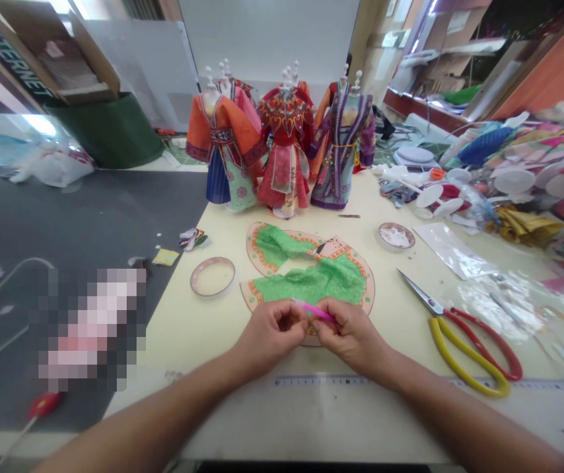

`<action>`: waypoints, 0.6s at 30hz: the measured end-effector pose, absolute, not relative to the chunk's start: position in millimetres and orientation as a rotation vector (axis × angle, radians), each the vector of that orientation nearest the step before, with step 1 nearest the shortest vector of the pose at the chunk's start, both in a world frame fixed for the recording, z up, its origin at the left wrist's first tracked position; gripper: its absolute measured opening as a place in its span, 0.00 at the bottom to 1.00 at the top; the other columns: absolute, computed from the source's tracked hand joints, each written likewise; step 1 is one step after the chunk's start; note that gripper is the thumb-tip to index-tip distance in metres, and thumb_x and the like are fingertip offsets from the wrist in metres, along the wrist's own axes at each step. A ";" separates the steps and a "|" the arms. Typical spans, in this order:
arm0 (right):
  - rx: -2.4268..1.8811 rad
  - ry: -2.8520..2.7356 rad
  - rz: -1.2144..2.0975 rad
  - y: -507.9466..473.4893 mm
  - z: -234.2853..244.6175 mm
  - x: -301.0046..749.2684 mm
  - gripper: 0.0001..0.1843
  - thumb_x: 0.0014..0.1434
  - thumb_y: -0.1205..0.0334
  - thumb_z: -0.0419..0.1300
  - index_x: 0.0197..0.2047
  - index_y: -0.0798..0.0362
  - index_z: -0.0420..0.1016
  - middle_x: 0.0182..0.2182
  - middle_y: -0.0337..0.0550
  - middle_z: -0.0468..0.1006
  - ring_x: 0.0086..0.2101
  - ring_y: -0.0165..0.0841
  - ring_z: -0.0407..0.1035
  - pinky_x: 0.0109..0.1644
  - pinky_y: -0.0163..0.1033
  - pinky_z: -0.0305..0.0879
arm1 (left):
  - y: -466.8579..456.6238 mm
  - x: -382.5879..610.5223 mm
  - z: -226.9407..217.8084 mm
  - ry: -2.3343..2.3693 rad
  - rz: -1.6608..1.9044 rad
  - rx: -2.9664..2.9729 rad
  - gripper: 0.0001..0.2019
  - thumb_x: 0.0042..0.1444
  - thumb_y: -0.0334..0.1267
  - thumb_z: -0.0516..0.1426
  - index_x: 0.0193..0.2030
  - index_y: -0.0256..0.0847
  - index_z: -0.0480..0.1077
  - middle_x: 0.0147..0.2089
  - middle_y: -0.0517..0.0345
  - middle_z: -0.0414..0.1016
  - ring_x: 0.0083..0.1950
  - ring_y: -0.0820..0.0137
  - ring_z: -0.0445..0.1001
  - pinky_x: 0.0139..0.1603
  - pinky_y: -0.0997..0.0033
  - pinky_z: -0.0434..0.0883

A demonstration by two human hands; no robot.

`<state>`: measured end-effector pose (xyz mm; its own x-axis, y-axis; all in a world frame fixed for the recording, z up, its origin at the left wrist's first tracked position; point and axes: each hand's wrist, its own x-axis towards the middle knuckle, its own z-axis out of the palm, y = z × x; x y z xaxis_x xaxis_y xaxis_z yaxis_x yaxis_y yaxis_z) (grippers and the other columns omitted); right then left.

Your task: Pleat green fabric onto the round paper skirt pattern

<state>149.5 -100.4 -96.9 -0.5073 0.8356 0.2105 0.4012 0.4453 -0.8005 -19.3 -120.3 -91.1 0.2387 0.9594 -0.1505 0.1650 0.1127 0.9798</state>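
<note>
Cream tabletop [282, 420]: pink strip [314, 311] between left hand [268, 338], right hand [351, 338].

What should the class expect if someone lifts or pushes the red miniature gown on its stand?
The red miniature gown would probably tip easily: its full skirt and wide sleeves sit above a small white base. It likely feels light, looking like layered paper or cloth. A push could knock the neighbouring gown.

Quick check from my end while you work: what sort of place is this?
Probably a handicraft workshop making miniature costumes. Costumed miniature dress forms stand on the worktable, a green-fabric garment cutout lies in front of them, and red-and-yellow-handled scissors lie nearby.
</note>
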 end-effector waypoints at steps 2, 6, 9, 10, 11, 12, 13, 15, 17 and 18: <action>-1.043 -2.026 1.106 -100.6 -94.6 149.6 0.07 0.54 0.66 0.54 0.25 0.54 0.61 0.18 0.31 0.58 0.21 0.23 0.52 0.22 0.28 0.50 | -119.9 -20.0 -91.1 1.175 0.845 1.327 0.03 0.47 0.31 0.55 0.24 0.37 0.66 0.22 0.63 0.63 0.25 0.77 0.61 0.27 0.76 0.59; -1.033 -1.898 1.298 -98.8 -88.5 149.9 0.08 0.55 0.64 0.55 0.25 0.54 0.63 0.19 0.32 0.59 0.21 0.23 0.53 0.22 0.28 0.52 | -118.9 -21.2 -88.5 1.142 0.817 1.232 0.04 0.49 0.33 0.56 0.26 0.37 0.67 0.22 0.64 0.64 0.24 0.77 0.61 0.26 0.77 0.59; -1.095 -1.823 1.242 -96.7 -86.0 150.2 0.09 0.55 0.62 0.56 0.25 0.54 0.66 0.19 0.33 0.62 0.20 0.23 0.55 0.21 0.28 0.55 | -118.8 -20.7 -87.3 1.076 0.821 1.029 0.08 0.52 0.40 0.57 0.30 0.37 0.69 0.23 0.63 0.67 0.23 0.78 0.63 0.26 0.76 0.62; -1.114 -1.810 1.213 -96.2 -86.0 150.2 0.09 0.55 0.62 0.57 0.25 0.54 0.67 0.19 0.33 0.62 0.20 0.23 0.56 0.21 0.28 0.55 | -119.0 -20.3 -87.3 1.054 0.833 0.967 0.09 0.52 0.42 0.57 0.30 0.37 0.70 0.24 0.62 0.68 0.23 0.78 0.63 0.27 0.76 0.62; -1.127 -1.802 1.187 -95.9 -86.4 150.3 0.08 0.55 0.61 0.57 0.25 0.55 0.67 0.19 0.33 0.63 0.20 0.23 0.57 0.20 0.28 0.56 | -119.3 -20.1 -87.4 1.036 0.848 0.912 0.10 0.51 0.43 0.58 0.31 0.37 0.70 0.25 0.61 0.69 0.24 0.78 0.64 0.28 0.76 0.63; -1.134 -1.799 1.166 -95.7 -87.0 150.3 0.08 0.55 0.61 0.57 0.26 0.55 0.68 0.19 0.34 0.64 0.20 0.23 0.57 0.20 0.28 0.56 | -119.7 -19.9 -87.6 1.020 0.860 0.865 0.10 0.51 0.43 0.58 0.31 0.36 0.70 0.26 0.61 0.70 0.25 0.78 0.65 0.29 0.76 0.63; -1.137 -1.799 1.146 -95.6 -87.7 150.3 0.08 0.55 0.61 0.57 0.26 0.55 0.69 0.19 0.34 0.65 0.20 0.23 0.58 0.20 0.28 0.57 | -120.0 -19.9 -87.8 1.007 0.869 0.825 0.10 0.51 0.43 0.59 0.32 0.36 0.71 0.26 0.61 0.70 0.25 0.78 0.65 0.29 0.76 0.64; -1.142 -1.796 1.118 -95.6 -88.7 150.6 0.07 0.55 0.61 0.57 0.27 0.55 0.70 0.19 0.34 0.66 0.20 0.23 0.58 0.19 0.28 0.57 | -120.4 -20.4 -88.2 0.987 0.880 0.768 0.10 0.51 0.42 0.60 0.33 0.36 0.71 0.27 0.60 0.71 0.25 0.78 0.66 0.30 0.75 0.65; -1.147 -1.772 1.118 -95.6 -88.8 151.0 0.07 0.55 0.61 0.58 0.27 0.55 0.71 0.19 0.34 0.65 0.19 0.23 0.59 0.19 0.28 0.58 | -120.4 -21.1 -88.2 0.972 0.885 0.726 0.10 0.50 0.40 0.60 0.35 0.35 0.72 0.27 0.60 0.72 0.26 0.78 0.67 0.30 0.76 0.65; -1.154 -1.755 1.128 -95.5 -88.5 151.3 0.07 0.54 0.61 0.58 0.27 0.55 0.71 0.19 0.34 0.65 0.19 0.23 0.59 0.19 0.29 0.58 | -120.4 -21.4 -88.0 0.967 0.887 0.706 0.10 0.50 0.39 0.61 0.36 0.35 0.72 0.28 0.59 0.72 0.26 0.77 0.68 0.31 0.76 0.66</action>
